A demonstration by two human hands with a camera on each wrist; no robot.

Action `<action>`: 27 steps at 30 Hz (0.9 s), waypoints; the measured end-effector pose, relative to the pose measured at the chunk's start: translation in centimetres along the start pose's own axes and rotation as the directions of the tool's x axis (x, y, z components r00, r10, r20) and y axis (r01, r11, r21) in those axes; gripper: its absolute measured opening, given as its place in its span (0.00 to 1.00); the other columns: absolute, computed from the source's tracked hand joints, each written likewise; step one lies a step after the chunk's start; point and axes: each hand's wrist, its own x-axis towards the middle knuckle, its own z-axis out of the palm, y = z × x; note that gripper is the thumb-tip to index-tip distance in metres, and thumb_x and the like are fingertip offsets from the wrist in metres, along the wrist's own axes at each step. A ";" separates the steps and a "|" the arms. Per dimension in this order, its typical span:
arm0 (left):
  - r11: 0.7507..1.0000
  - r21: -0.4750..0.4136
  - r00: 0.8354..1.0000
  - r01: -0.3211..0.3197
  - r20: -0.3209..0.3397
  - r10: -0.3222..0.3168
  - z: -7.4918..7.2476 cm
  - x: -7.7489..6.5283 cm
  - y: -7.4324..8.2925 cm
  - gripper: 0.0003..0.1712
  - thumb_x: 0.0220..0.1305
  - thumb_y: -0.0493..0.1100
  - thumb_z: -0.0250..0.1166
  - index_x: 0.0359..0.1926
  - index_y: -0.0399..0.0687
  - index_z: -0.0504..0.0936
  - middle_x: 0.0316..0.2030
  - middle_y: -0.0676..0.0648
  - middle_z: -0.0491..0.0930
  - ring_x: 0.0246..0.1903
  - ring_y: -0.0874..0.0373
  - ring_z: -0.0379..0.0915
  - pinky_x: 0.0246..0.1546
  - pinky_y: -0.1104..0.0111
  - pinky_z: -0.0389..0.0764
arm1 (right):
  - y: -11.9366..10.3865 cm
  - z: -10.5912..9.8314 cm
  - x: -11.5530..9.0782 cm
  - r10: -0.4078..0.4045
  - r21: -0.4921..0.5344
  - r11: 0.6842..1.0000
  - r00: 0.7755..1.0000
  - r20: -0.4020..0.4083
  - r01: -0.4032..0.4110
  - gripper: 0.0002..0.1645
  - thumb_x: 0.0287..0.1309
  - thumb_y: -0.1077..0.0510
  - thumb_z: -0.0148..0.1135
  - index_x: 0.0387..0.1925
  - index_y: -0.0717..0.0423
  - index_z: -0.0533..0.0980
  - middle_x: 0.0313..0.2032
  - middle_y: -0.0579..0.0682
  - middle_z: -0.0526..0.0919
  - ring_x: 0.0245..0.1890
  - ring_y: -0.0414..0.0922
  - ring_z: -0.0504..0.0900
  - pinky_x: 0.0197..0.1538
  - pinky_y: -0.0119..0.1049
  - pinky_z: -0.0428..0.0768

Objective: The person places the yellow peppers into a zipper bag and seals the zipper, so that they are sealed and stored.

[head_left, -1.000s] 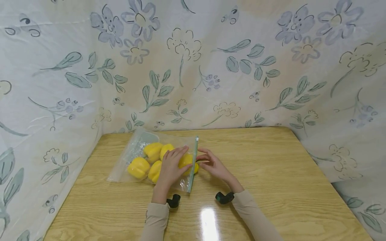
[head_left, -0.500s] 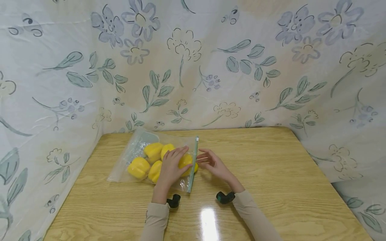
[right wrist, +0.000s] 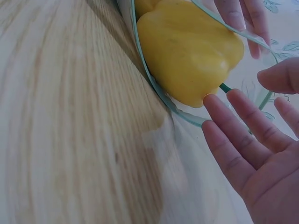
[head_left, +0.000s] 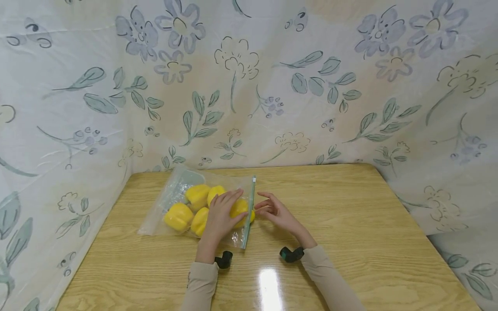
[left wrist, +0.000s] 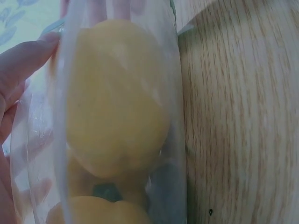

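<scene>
A clear zip bag with a green-edged mouth lies on its side, holding several yellow bell peppers. My left hand lies over the bag near the mouth and holds its upper film, thumb beside the zip strip. In the right wrist view the mouth gapes, and one pepper with a green stem sits just inside it. My right hand is at the mouth, fingers fairly straight, fingertips close by that pepper's stem end; nothing is gripped in it. The left wrist view shows a pepper through the film.
The wooden table extends to the right of the bag and in front of it. A floral cloth hangs behind and at both sides. Black wrist cameras sit at both wrists.
My right hand has drawn back very slightly to the right from the pepper at the mouth. The left hand and the bag stay in place.
</scene>
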 end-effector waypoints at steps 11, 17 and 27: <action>1.000 -0.020 1.000 -0.013 -0.024 0.012 0.1 0.0 0.0 0.37 0.53 0.56 0.67 0.63 0.55 0.69 0.61 0.52 0.70 0.59 0.50 0.65 0.63 0.44 0.56 | 1.2 0.5 0.3 -0.045 0.058 0.997 0.999 0.016 0.044 0.36 0.64 0.68 0.50 0.68 0.64 0.47 0.48 0.76 0.69 0.46 0.69 0.76 0.51 0.54 0.76; 1.000 -0.021 1.000 0.000 -0.011 0.000 0.2 0.0 -0.1 0.37 0.53 0.57 0.68 0.64 0.56 0.68 0.61 0.53 0.70 0.60 0.51 0.64 0.64 0.45 0.55 | 1.2 0.6 0.1 -0.058 0.100 0.994 0.998 0.033 0.054 0.37 0.64 0.68 0.49 0.69 0.64 0.45 0.48 0.79 0.66 0.46 0.73 0.74 0.51 0.60 0.73; 1.000 -0.025 1.000 -0.008 -0.014 0.008 0.2 -0.1 0.0 0.37 0.53 0.56 0.68 0.63 0.54 0.69 0.61 0.52 0.70 0.59 0.49 0.65 0.63 0.44 0.55 | 1.2 1.4 0.0 -0.019 0.151 0.988 0.999 0.041 0.013 0.40 0.63 0.71 0.48 0.69 0.62 0.40 0.48 0.77 0.65 0.42 0.71 0.76 0.47 0.59 0.76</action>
